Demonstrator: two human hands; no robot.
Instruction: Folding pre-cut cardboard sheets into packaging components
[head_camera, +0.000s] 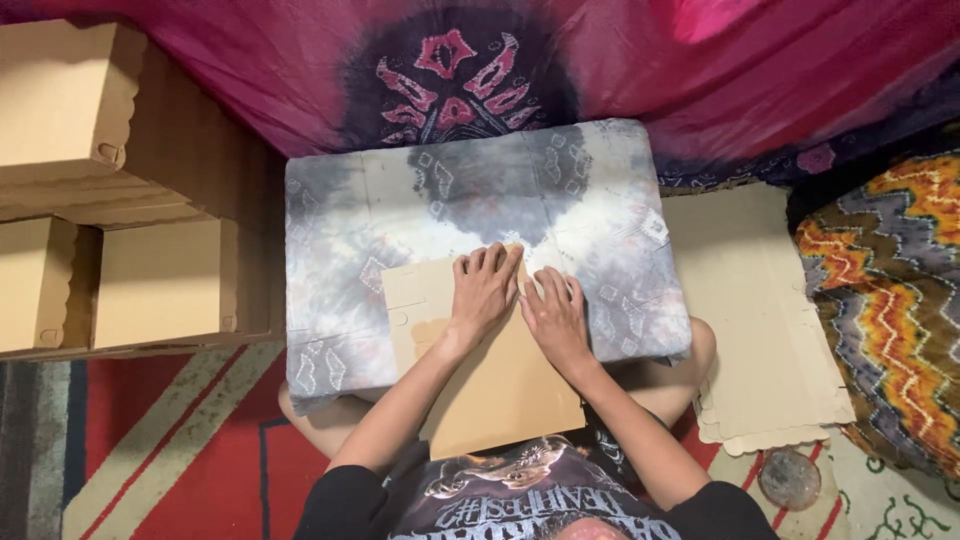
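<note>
On the grey tie-dyed cushion (600, 215) across the lap lies a flat cardboard sheet (500, 385), left hand (483, 290) and right hand (555, 315) pressing its far edge open-palmed, grasping nothing, seemingly creasing a fold.

Folded boxes (110, 190) crowd the left; flat cardboard stack (750, 320) probably narrows the right.

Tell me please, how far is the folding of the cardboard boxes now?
Done: several folded boxes stand stacked at the left. In hand: the left hand and right hand press flat on one cardboard sheet lying on the cloth-covered board. Left: a stack of flat sheets waits at the right.
</note>
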